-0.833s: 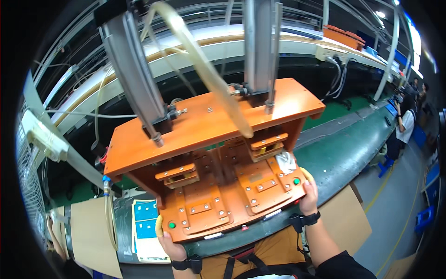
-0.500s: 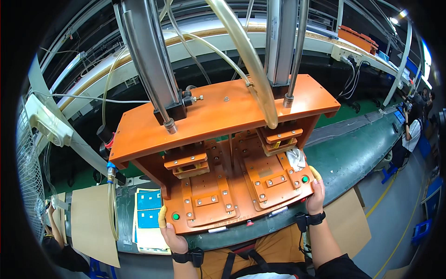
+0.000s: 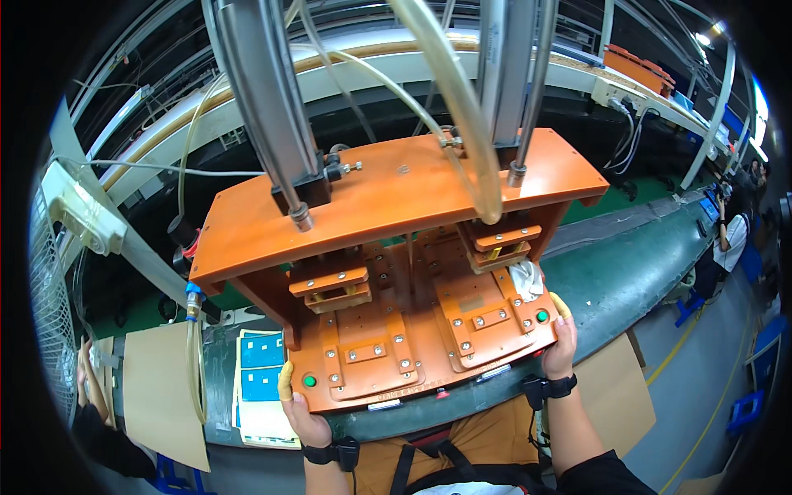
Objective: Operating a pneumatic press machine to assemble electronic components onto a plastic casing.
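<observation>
the orange press [image 3: 396, 194] stands on the green desk [image 3: 627, 268], left hand [image 3: 308, 424] against its left front corner, right hand [image 3: 562, 351] against the right; whether either grips cannot be told. a white cloth [image 3: 526, 282] lies near the right green button [image 3: 542, 316].

**Both Hands Forward, Set Wide Apart**

Our left forearm [image 3: 328, 480] and right forearm [image 3: 573, 422] reach up from below, well apart. Our left hand [image 3: 306, 421] sits lower in view, unclenched, its yellow-covered finger [image 3: 285, 381] extended, thumb inward. Our right hand [image 3: 561, 348] mirrors it, another yellow-covered finger pointing forward. Black wrist straps [image 3: 563, 387] circle both wrists; a black sleeve [image 3: 612, 475] shows behind the right forearm.
</observation>
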`<state>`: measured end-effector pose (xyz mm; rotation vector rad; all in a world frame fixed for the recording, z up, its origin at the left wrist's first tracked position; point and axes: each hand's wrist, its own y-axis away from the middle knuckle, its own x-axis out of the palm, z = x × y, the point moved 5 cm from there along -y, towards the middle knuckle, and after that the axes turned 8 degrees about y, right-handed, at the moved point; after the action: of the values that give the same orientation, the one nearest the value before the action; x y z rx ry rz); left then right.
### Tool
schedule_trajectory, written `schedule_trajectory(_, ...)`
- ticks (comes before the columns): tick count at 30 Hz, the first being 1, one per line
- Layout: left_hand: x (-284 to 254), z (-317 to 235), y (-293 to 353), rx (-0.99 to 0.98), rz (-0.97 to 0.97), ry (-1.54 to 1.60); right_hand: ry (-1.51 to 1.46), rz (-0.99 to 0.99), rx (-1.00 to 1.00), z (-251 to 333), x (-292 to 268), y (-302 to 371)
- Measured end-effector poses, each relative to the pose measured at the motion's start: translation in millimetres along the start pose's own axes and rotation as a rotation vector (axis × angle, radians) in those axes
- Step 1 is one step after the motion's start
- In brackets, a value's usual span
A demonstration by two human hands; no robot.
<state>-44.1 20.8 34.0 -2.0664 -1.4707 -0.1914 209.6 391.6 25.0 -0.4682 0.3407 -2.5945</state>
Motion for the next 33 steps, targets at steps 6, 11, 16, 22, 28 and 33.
schedule_trajectory(6, 4.3, -1.0, -2.2, -0.027, 0.009, -0.008, -0.034, 0.004, -0.005, 6.5, -0.2, 0.5)
schedule_trajectory(11, 1.0, 4.9, -3.1, 0.006, 0.017, -0.069, -0.005, -0.011, -0.022, 6.5, -5.3, 1.0)
schedule_trajectory(16, -8.6, 0.8, 0.4, -0.025, -0.005, 0.020, -0.009, -0.010, 0.003, -0.8, 1.4, 3.2)
schedule_trajectory(22, 11.9, 3.4, -0.1, -0.046, -0.010, 0.117, 0.018, -0.012, 0.012, 6.2, -6.3, 1.2)
schedule_trajectory(28, -4.9, -17.1, 4.5, -0.087, -0.096, -0.297, 0.099, 0.011, -0.020, -3.6, -0.8, 0.6)
schedule_trajectory(33, -23.2, -48.4, 33.6, -0.021, -0.070, -0.488, 0.102, 0.031, 0.054, -11.9, -29.5, 0.3)
